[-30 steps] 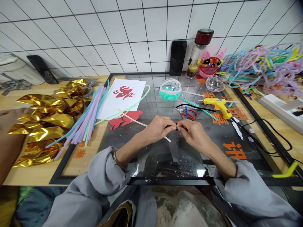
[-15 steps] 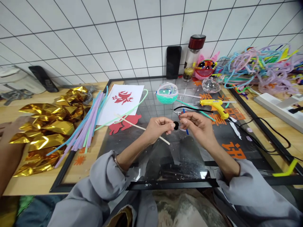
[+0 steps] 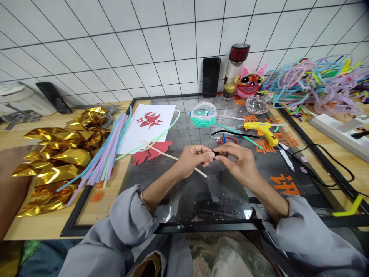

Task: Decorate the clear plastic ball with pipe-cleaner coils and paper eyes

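My left hand (image 3: 196, 156) and my right hand (image 3: 238, 157) meet above the dark glass board, fingertips almost touching. Both pinch a small black disc (image 3: 215, 153) that looks like a coiled pipe cleaner; most of it is hidden by the fingers. Just beyond my right hand lie red-handled pliers (image 3: 227, 139) and a short blue piece (image 3: 224, 137), partly covered. A black pipe cleaner (image 3: 236, 133) stretches behind them. Farther back sits a clear dome with a coiled green base (image 3: 203, 120). A cream strip (image 3: 170, 154) passes under my left wrist.
A yellow glue gun (image 3: 265, 131) with its cord lies to the right, near a white power strip (image 3: 340, 134). Pipe cleaners (image 3: 99, 154) and gold foil (image 3: 57, 157) lie left, beside another person's arm (image 3: 14, 184). A glass bottle (image 3: 232, 77) and phone (image 3: 211, 77) stand behind.
My right hand has moved slightly left and down, its fingers closing onto the black disc. The disc is now mostly covered, and the blue piece is more hidden behind the hand.
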Motion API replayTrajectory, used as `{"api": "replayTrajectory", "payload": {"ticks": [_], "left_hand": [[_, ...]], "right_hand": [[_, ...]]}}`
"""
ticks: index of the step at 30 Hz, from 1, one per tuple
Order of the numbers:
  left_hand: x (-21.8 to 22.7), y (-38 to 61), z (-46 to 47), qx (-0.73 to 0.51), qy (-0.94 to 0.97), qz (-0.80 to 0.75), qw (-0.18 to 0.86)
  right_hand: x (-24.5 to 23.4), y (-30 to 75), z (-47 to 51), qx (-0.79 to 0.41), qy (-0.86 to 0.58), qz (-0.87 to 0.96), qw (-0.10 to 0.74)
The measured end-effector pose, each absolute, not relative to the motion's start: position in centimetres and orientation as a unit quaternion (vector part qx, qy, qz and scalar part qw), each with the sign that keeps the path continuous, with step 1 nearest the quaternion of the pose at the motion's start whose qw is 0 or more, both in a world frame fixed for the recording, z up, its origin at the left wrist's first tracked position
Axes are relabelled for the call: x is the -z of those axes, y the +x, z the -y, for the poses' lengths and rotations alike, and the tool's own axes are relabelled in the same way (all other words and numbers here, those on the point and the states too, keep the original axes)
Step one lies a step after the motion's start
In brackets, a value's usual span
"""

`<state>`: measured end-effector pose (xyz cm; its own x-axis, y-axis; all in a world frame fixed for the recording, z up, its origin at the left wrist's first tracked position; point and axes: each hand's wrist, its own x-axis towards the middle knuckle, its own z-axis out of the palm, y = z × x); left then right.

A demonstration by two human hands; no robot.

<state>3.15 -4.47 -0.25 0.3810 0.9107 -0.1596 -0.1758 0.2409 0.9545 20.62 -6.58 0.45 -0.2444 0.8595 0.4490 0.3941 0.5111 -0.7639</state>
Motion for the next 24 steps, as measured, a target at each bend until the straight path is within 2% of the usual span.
{"api": "replayTrajectory", "payload": {"ticks": [9, 18, 24], "left_hand": [[-0.37, 3.22, 4.61, -0.362, 0.436, -0.361, 0.741], [-0.39, 3.17, 4.73, -0.357, 0.421, -0.367, 0.748], [-0.07, 3.40, 4.82, -0.402, 0.438, -0.369, 0.714]], "right_hand": [[-0.88, 20.63, 6.42, -0.404, -0.392, 0.675, 0.477], [-0.68, 20.62, 6.41, -0.404, -0.371, 0.684, 0.481], [-0.53, 20.56, 6.43, -0.402, -0.374, 0.689, 0.474]]}}
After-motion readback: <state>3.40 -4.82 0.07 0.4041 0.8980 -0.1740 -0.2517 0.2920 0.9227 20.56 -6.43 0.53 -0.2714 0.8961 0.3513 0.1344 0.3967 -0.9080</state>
